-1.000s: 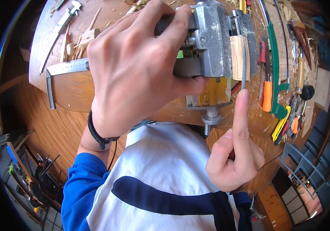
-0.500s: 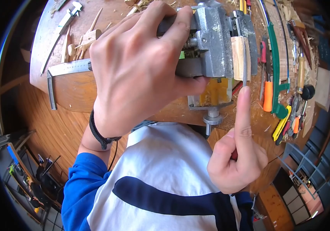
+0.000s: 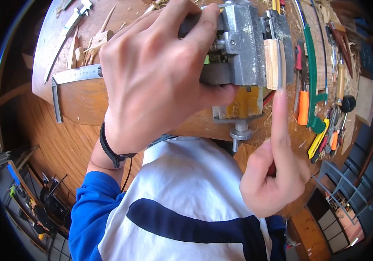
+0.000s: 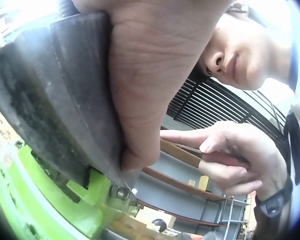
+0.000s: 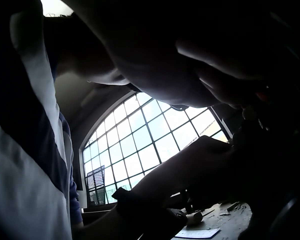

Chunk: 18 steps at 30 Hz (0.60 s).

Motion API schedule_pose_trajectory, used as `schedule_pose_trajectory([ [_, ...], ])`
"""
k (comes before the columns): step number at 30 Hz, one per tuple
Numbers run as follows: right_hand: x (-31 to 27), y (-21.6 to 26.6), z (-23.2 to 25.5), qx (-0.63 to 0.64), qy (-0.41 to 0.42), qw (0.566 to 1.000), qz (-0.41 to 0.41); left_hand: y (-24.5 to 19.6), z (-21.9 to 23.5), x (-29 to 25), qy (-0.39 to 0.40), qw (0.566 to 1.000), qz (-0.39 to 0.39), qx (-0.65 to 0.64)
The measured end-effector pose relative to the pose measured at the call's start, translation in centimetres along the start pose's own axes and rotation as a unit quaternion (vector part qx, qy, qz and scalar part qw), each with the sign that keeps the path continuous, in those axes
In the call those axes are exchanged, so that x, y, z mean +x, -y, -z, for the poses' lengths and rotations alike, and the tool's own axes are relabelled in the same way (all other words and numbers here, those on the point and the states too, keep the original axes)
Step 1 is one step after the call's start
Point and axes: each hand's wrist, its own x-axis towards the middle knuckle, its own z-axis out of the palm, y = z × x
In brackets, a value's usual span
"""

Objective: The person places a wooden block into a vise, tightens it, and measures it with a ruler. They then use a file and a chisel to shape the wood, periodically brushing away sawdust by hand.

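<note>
Shavings [image 3: 153, 7] dot the workbench [image 3: 82, 102]; the metal tool [image 3: 280, 65] points forward, lengthwise along the wood block [image 3: 271, 65] in the vise [image 3: 244, 48], right hand [image 3: 275, 176] curled round its red handle [image 4: 227, 159], forefinger straight, left hand [image 3: 156, 69] gripping the vise, fingers bent.

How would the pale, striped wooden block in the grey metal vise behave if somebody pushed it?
The wooden block would probably barely budge, as it sits between the jaws of the vise. It should feel stiff, since its straight grain looks like solid wood. Loose, it would likely be light for its size, being wood.
</note>
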Motion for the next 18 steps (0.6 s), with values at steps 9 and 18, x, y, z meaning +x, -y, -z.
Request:
schedule_pose_trajectory([
  [9,-0.9,0.7,-0.4,-0.03,-0.028,0.999,-0.023,0.0,0.0,0.0,0.001,1.0,0.0,0.009],
  [18,0.2,0.3,-0.7,-0.003,-0.042,0.999,-0.005,0.0,0.1,0.0,0.0,1.0,-0.007,0.014],
])
